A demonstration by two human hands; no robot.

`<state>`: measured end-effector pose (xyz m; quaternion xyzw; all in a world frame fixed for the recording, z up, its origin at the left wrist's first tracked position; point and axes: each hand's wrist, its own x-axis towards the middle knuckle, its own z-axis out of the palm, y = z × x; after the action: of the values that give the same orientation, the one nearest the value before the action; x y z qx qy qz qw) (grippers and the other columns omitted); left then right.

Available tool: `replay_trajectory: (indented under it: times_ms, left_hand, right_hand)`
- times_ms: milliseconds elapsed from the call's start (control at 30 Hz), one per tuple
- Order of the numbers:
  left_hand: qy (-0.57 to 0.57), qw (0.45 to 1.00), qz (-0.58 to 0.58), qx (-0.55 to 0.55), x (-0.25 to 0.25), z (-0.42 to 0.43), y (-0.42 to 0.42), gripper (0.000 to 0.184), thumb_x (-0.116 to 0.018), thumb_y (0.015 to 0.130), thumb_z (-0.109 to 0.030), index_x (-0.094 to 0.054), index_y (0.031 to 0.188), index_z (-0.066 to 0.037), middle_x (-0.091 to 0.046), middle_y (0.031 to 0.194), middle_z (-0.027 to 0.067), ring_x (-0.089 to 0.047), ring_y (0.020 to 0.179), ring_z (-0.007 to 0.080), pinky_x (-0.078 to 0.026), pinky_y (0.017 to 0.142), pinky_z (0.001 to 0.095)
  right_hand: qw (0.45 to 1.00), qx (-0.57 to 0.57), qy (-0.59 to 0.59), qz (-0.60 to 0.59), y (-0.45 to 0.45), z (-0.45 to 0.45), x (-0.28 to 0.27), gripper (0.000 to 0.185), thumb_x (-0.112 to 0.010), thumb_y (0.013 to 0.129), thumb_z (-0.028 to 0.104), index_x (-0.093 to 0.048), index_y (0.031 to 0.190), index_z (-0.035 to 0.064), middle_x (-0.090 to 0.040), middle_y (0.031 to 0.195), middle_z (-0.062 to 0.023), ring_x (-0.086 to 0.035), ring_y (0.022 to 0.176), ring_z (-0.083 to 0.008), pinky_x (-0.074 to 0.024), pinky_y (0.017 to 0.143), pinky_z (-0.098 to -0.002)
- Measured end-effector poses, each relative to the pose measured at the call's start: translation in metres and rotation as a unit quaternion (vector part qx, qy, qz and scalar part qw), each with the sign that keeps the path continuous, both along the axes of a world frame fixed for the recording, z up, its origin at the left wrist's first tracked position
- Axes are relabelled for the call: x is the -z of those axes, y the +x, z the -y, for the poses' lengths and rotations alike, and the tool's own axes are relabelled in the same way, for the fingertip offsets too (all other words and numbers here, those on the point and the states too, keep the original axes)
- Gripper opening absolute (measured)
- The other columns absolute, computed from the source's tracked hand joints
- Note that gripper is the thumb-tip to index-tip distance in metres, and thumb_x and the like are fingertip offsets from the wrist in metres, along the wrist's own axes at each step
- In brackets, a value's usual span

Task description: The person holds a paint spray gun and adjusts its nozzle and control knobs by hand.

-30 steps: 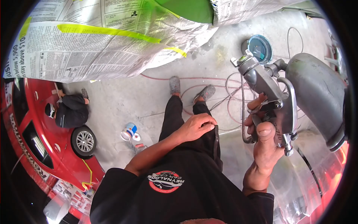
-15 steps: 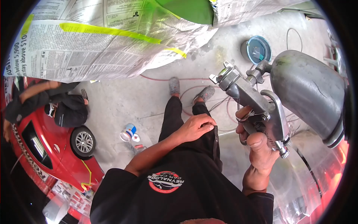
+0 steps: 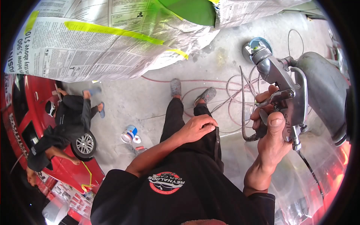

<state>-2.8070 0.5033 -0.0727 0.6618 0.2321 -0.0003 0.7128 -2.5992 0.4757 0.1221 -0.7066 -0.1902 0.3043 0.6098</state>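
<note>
My right hand is wrapped around the handle of a metal spray gun, with fingers at the trigger. A big grey paint cup is fixed to the gun's right side. The nozzle points up and left, overlapping the blue bucket in view. A dark air hose runs to the gun below my fingers. In front of my waist, my left hand is closed, its thumb and fingers together at the edge of black cloth. What its fingertips hold is hidden.
Taped newspaper masking surrounds a green panel ahead. Hose coils lie on the floor near my feet. A paint can stands left of my legs. Two people in dark clothes work by a red car; plastic sheeting is at right.
My right hand has moved the spray gun right and slightly upward, and more of the air hose shows. My left hand has stayed put. The people by the red car have shifted position.
</note>
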Motion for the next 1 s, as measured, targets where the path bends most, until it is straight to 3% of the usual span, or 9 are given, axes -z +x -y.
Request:
replay_trajectory:
  times_ms: [533,633,733,867,967,1000]
  left_hand:
    - [0.004,1.000,0.018,-0.017,0.002,0.002,-0.002,0.014,-0.067,0.096,-0.013,-0.068,0.106,-0.002,-0.059,0.083,0.0074,-0.058,0.073,0.0198,-0.048,0.069,0.0344]
    - [0.004,1.000,0.017,-0.017,0.003,0.003,-0.003,0.014,-0.067,0.096,-0.013,-0.068,0.106,-0.002,-0.059,0.083,0.0074,-0.059,0.074,0.0196,-0.048,0.069,0.0341]
    - [0.004,1.000,0.016,-0.020,0.002,0.003,-0.002,0.015,-0.067,0.096,-0.013,-0.068,0.106,-0.003,-0.060,0.084,0.0074,-0.060,0.074,0.0195,-0.049,0.070,0.0338]
    - [-0.015,1.000,-0.018,0.008,-0.003,-0.002,-0.002,0.016,-0.065,0.096,-0.012,-0.069,0.108,-0.002,-0.070,0.094,0.0096,-0.068,0.087,0.0238,-0.052,0.078,0.0360]
    - [-0.014,1.000,-0.016,0.007,-0.002,-0.003,-0.001,0.016,-0.065,0.096,-0.012,-0.070,0.108,-0.002,-0.070,0.093,0.0095,-0.068,0.086,0.0233,-0.052,0.078,0.0359]
    - [-0.015,1.000,-0.015,0.006,-0.001,-0.002,-0.001,0.016,-0.065,0.096,-0.012,-0.070,0.108,-0.002,-0.070,0.094,0.0094,-0.068,0.086,0.0231,-0.052,0.078,0.0359]
  right_hand:
    - [0.999,0.030,-0.004,0.017,-0.002,-0.011,-0.001,0.066,-0.077,0.091,0.040,-0.058,0.134,-0.0055,-0.070,0.103,-0.0104,-0.060,0.072,-0.0075,-0.0451,0.057,-0.0214]
    - [0.997,0.032,-0.061,0.043,-0.005,-0.013,-0.004,0.086,-0.074,0.086,0.062,-0.056,0.129,-0.0100,-0.067,0.098,-0.0151,-0.062,0.068,-0.0146,-0.0445,0.055,-0.0250]
    - [0.996,0.002,-0.079,0.037,-0.006,-0.006,-0.002,0.090,-0.074,0.084,0.066,-0.056,0.130,-0.0095,-0.067,0.098,-0.0132,-0.062,0.069,-0.0137,-0.0445,0.057,-0.0249]
    - [0.995,-0.048,-0.085,-0.033,-0.014,0.002,-0.007,0.094,-0.075,0.079,0.070,-0.057,0.131,-0.0068,-0.067,0.097,-0.0122,-0.062,0.070,-0.0132,-0.0451,0.057,-0.0247]
    - [0.989,-0.060,0.006,-0.134,-0.010,0.006,-0.008,0.076,-0.094,0.073,0.041,-0.060,0.122,-0.0067,-0.071,0.098,-0.0095,-0.061,0.074,-0.0100,-0.0508,0.068,-0.0258]
    - [0.990,-0.063,-0.013,-0.124,-0.009,0.006,-0.010,0.081,-0.094,0.071,0.046,-0.060,0.123,-0.0066,-0.072,0.098,-0.0096,-0.062,0.074,-0.0099,-0.0512,0.068,-0.0253]
